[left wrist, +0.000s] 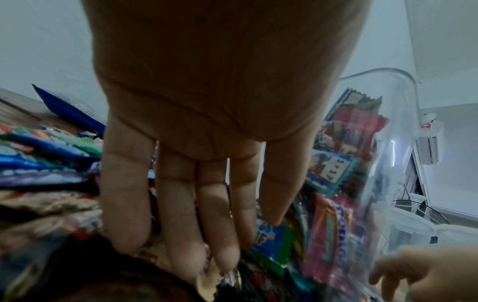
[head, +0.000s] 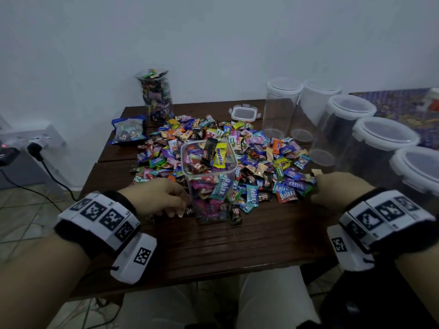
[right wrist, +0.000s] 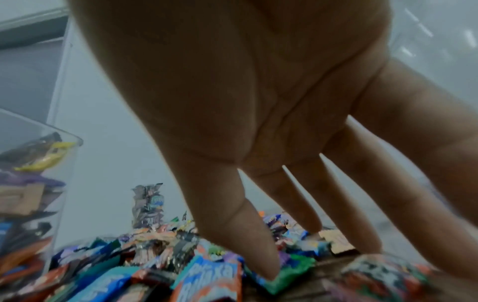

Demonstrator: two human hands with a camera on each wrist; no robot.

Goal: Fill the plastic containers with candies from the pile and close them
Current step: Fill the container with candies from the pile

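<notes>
A clear square plastic container (head: 209, 186) (left wrist: 388, 143) (right wrist: 26, 183) stands open in the middle of the table, filled with wrapped candies nearly to its rim. The candy pile (head: 261, 150) (right wrist: 155, 265) spreads behind and around it. My left hand (head: 177, 208) (left wrist: 207, 255) is low at the container's left side, its straight fingers touching loose candies on the table. My right hand (head: 316, 186) (right wrist: 310, 245) rests at the pile's right edge, fingers spread and pressing on wrappers. Neither hand visibly holds a candy.
A tall filled container (head: 156, 96) stands at the back, with a blue candy bag (head: 128, 130) to its left. A small clip lid (head: 244, 113) lies behind the pile. Several empty lidded jars (head: 282, 105) line the right side. A power strip (head: 35, 141) is on the left wall.
</notes>
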